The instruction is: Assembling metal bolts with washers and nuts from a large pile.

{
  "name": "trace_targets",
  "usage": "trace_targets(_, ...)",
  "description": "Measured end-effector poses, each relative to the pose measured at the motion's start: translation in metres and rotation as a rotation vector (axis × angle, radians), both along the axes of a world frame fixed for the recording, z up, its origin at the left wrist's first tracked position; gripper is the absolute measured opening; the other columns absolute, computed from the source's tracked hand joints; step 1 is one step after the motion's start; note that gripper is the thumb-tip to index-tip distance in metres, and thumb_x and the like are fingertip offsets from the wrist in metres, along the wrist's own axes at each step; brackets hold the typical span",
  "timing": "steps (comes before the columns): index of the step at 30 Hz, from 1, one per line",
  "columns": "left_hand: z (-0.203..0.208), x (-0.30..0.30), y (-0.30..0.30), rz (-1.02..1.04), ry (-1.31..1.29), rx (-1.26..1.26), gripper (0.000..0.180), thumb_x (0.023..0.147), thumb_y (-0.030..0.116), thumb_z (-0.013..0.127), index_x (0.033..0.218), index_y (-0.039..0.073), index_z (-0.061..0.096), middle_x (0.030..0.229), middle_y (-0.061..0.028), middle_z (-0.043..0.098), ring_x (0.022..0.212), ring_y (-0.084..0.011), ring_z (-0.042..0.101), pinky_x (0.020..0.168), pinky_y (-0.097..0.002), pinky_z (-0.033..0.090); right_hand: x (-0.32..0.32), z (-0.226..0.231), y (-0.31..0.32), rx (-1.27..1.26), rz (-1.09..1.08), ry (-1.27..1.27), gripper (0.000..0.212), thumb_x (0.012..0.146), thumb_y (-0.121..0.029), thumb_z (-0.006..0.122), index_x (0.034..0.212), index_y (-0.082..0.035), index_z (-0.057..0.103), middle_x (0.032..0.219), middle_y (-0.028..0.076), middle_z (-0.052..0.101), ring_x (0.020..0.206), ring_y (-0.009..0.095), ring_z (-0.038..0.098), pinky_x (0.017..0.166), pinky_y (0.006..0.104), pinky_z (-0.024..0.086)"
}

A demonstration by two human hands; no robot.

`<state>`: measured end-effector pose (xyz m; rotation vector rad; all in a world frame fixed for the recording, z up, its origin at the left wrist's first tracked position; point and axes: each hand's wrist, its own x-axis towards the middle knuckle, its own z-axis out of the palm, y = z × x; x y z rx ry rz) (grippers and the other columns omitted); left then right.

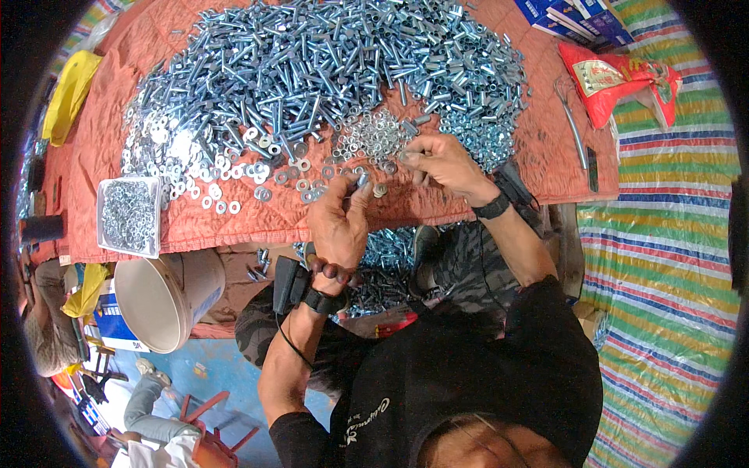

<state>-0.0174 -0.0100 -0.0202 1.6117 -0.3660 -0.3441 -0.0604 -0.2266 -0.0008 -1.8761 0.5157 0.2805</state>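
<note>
Nearest me, one black band (324, 302) and one string of brown beads (335, 271) circle my left wrist, and one black band (491, 207) my right. Beyond the near edge of the surface (558, 179), under its one red quilted cloth, are my two hands. My left hand (339, 222) makes a narrow pinch around one small silvery piece (362, 180), its kind too small to tell. My right hand (449, 165) is also narrow, thumb to finger; I cannot tell whether anything sits between them. One loose ring (380, 189) lies between my hands, just beside the left fingertips. At the near left edge stands one clear tub (161, 214) of small rings, too many to count. Just past my hands lies one cluster of small rings (367, 136), with dozens of flat washers (222, 168) scattered to its left and one patch of nuts (488, 148) to its right. Behind them spreads one heap of bolts (273, 66), hundreds at least. Off to the right lies one red bag (612, 82), and farther off, blue boxes (577, 19), at least two.
</note>
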Motion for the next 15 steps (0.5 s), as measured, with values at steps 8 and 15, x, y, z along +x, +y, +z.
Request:
trace_targets(8,0.005,-0.008,-0.003,0.004,-0.25,0.113,0.021,0.081,-0.004,0.059,0.102,-0.001,0.063,0.08,-0.0191,0.067,0.07,-0.0271,0.067,0.063,-0.0339,0.051,-0.002,0.019,0.025,0.511,0.056,-0.132,0.019,0.094,-0.016,0.059,0.098,0.003,0.063,0.085,0.007,0.067,0.062,0.013,0.063,0.059,0.0244,0.051)
trace_targets(15,0.015,-0.007,-0.002,-0.065,-0.229,0.174,0.032,0.076,-0.008,0.053,0.105,-0.001,0.062,0.082,-0.0207,0.068,0.073,-0.0276,0.069,0.067,-0.0349,0.053,-0.005,0.022,0.028,0.487,0.054,-0.128,0.024,0.095,-0.017,0.057,0.098,0.006,0.064,0.086,0.009,0.067,0.063,0.013,0.064,0.058,0.0247,0.052)
